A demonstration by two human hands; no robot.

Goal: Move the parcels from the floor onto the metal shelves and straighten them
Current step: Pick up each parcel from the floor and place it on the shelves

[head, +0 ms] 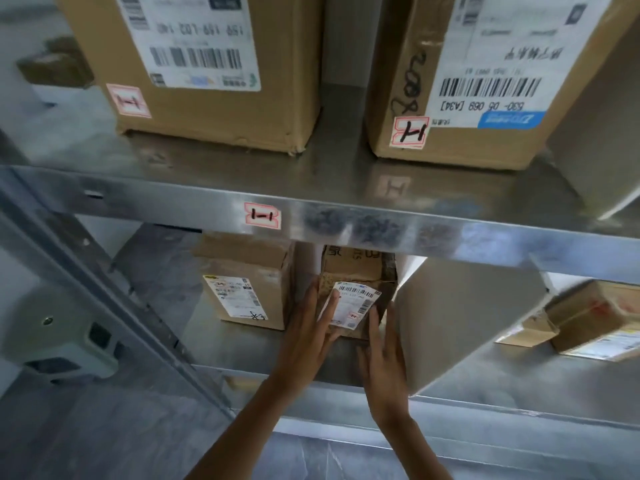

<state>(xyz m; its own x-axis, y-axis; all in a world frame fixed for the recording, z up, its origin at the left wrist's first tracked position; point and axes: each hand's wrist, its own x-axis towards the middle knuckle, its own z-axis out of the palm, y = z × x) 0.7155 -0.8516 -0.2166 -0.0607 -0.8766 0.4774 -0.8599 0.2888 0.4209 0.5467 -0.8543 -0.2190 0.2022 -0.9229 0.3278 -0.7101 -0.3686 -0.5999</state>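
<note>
Small brown parcel (351, 270) with a white label (355, 303) stands on the lower metal shelf (242, 346).

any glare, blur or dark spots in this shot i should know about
Head view: sheen and smeared reflections run along the upper shelf lip; the white parcel at right is motion-blurred; the small parcel between the left hand and right hand sits in shade under that shelf, though its barcode lines are legible.

On upper metal shelf (346, 216), red-edged sticker (262, 216) on front lip: left carton (207, 109), right carton (467, 143), apart, labels upside down. On lower metal shelf (485, 386): labelled carton (249, 282), small parcel (356, 271) just beside, large pale box (460, 323), far-right carton (595, 323).
</note>
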